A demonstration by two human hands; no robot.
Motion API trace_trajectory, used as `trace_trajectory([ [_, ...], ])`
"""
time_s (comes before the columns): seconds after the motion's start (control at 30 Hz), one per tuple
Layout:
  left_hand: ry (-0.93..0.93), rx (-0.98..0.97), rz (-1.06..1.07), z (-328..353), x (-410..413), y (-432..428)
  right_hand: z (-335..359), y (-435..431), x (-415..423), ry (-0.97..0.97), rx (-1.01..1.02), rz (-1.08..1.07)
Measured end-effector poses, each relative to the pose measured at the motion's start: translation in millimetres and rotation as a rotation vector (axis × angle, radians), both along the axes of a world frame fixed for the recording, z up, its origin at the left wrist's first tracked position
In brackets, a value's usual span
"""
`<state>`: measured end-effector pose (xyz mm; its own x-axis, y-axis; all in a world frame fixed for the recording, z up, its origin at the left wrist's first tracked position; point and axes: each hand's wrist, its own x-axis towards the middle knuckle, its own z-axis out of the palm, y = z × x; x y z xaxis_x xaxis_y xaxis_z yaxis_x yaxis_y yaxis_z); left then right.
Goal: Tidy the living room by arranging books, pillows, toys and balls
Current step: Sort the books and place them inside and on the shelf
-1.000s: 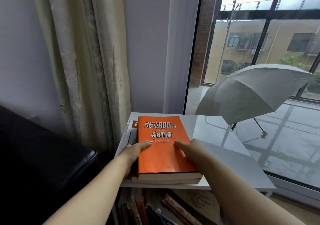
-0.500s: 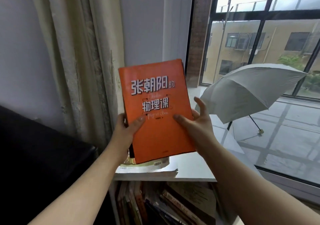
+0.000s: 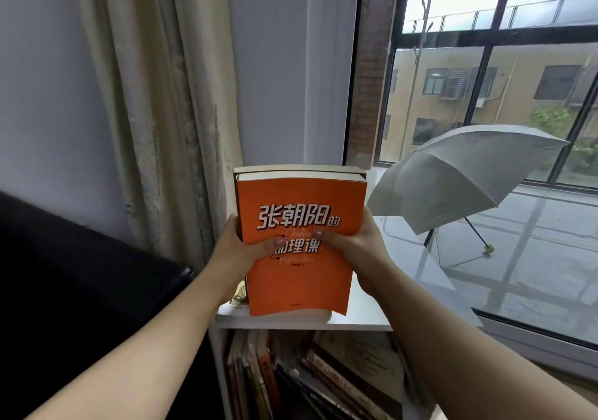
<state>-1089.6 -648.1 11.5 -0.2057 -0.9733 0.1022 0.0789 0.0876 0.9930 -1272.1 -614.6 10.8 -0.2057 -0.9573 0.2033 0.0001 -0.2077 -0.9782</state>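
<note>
I hold the orange book (image 3: 301, 199) upright over the white shelf (image 3: 356, 319), with a second book (image 3: 291, 169) behind it. My left hand (image 3: 238, 253) and right hand (image 3: 357, 245) grip its side edges, thumbs pressed on the cover.

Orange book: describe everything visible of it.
The orange book is a paperback with an orange cover, a white, dark-outlined Chinese title and cream page edges on top. It is closed and held nearly upright, cover facing the camera, over the white shelf. The left hand and right hand hold its side edges, thumbs across the cover. A second book sits right behind it.
</note>
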Motion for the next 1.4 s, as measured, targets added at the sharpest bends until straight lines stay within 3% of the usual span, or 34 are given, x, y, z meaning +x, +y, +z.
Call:
trace_trajectory([
  [0.3,-0.053,-0.067,-0.155,20.2,-3.4,74.0,16.4,94.7,-16.9,-0.048,-0.019,-0.028],
  [0.4,-0.182,-0.063,-0.216,15.9,-8.3,102.1,14.2,130.6,-33.4,0.036,0.035,-0.048],
  [0.63,-0.283,-0.025,-0.308,-5.9,-3.1,130.3,-13.6,178.3,-51.5,0.217,0.205,-0.027],
  [0.7,-0.392,-0.011,-0.346,-15.8,-2.6,130.2,-27.3,179.7,-54.6,0.271,0.25,0.01],
  [0.87,-0.906,-0.112,-0.512,-57.3,-15.7,128.3,-77.8,168.0,-57.2,0.4,0.383,0.164],
  [0.93,-0.967,-0.071,-0.539,-77.3,-20.6,125.0,-98.3,160.7,-60.4,0.446,0.432,0.209],
  [1.07,-0.986,0.011,-0.521,-112.9,-36.7,112.0,-139.4,146.7,-66.6,0.477,0.51,0.222],
  [1.23,-1.052,0.14,-0.419,-156.2,-52.5,106.2,-181.7,128.8,-72.6,0.604,0.676,0.042],
  [1.33,-0.97,0.272,-0.325,-171.1,-52.6,97.7,-201.4,124.9,-82.2,0.652,0.743,0.06],
  [1.4,-0.818,0.396,-0.275,-173.6,-54.0,93.0,-208.1,122.9,-82.9,0.659,0.754,0.05],
])
